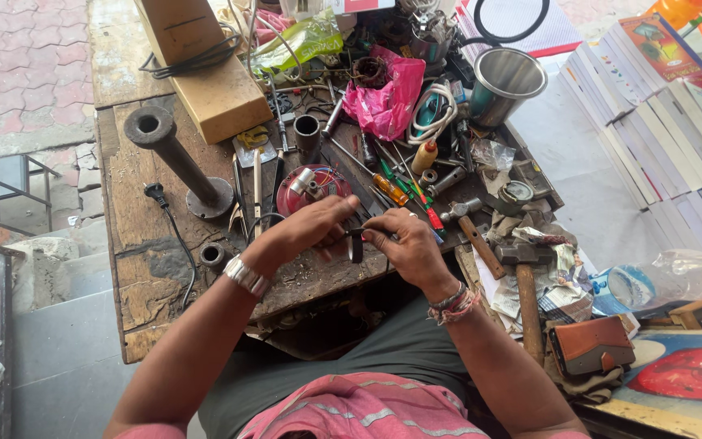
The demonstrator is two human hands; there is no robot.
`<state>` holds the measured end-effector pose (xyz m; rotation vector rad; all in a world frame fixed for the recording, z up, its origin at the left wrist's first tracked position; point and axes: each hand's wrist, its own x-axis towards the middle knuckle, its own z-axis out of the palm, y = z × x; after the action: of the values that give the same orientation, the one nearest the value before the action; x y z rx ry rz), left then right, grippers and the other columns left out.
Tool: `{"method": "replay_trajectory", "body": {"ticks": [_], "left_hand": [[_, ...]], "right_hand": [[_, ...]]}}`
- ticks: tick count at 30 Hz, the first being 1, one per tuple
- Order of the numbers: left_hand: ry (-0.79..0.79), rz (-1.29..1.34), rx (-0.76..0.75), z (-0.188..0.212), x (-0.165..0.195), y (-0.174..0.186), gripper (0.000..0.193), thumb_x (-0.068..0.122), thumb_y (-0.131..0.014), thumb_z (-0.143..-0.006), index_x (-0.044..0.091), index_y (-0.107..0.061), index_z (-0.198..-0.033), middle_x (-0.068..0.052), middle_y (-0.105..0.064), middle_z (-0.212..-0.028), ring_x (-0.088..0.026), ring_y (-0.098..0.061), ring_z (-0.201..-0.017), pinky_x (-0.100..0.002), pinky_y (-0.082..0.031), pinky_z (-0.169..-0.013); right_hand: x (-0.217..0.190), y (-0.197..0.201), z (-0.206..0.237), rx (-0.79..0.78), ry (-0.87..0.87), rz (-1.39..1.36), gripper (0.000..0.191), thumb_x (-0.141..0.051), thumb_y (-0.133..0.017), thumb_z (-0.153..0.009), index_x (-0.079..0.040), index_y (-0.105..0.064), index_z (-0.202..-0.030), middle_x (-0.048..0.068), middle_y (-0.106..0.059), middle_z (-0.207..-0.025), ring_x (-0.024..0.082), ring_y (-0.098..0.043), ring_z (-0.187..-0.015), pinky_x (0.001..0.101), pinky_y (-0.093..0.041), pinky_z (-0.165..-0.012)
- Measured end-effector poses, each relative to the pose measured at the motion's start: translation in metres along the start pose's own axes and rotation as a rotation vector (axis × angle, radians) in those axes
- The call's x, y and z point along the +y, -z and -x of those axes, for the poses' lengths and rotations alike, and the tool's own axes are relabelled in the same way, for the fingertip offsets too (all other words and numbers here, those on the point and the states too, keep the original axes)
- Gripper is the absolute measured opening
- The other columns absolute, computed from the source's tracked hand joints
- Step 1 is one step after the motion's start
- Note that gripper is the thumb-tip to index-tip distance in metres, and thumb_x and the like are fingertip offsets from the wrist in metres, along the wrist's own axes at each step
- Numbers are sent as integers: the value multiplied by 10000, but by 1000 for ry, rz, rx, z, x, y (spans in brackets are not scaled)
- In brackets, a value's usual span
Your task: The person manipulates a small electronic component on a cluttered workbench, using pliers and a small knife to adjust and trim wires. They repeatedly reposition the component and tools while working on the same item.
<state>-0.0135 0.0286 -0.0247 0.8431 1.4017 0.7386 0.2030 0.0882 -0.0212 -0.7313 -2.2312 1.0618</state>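
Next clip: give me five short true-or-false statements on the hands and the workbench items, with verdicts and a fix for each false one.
1. Both hands meet on a small dark part over the wooden workbench. True.
2. The left hand wears a metal watch. True.
3. The steel cup lies tipped on its side. False: it stands upright, mouth open upward.
4. A hammer lies to the right of the right hand. True.
5. The pink plastic bag sits on the stacked books. False: it lies among the tools on the bench.
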Motion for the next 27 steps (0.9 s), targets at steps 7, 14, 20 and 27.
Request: {"method": "replay_trajectory", "body": {"ticks": [7, 14, 20, 27], "left_hand": [[-137, 366, -154, -13, -10, 5, 527, 294, -745, -896, -22, -525, -1256, -132, -703, -963, -227, -734, -830, -331, -626, -676], [-220, 404, -245, -18, -21, 11, 526, 161, -795, -864, -44, -553, -1283, -145, -689, -1097, -160, -717, -952, -279, -610, -787], [-633, 156, 12, -2, -9, 0, 527, 66, -813, -836, -27, -538, -1276, -120, -648, -1194, -151, -688, -1036, -282, -616, -905], [-1211, -782, 406, 39, -9, -40, 535, 30, -783, -772, 26, -555, -1256, -163, -592, -1225, -377, -627, -1109, -426, -531, -986]], "right_hand": [[-7, 3, 2, 34, -5, -43, 190, -198, -771, -908, -41, -762, -1016, 34, -677, -874, 148, -616, -816, 283, -505, -720], [-6, 0, 0, -3, -83, -10, 199, -245, -797, -895, -57, -787, -961, 39, -682, -833, 144, -613, -767, 293, -491, -679], [6, -3, -2, 24, -122, 118, 223, -259, -794, -892, -39, -761, -888, 34, -701, -799, 103, -649, -690, 262, -505, -599], [33, -8, -6, 150, -241, -234, 194, -209, -765, -924, -15, -757, -915, -45, -684, -718, 6, -541, -625, 204, -437, -531]]}}
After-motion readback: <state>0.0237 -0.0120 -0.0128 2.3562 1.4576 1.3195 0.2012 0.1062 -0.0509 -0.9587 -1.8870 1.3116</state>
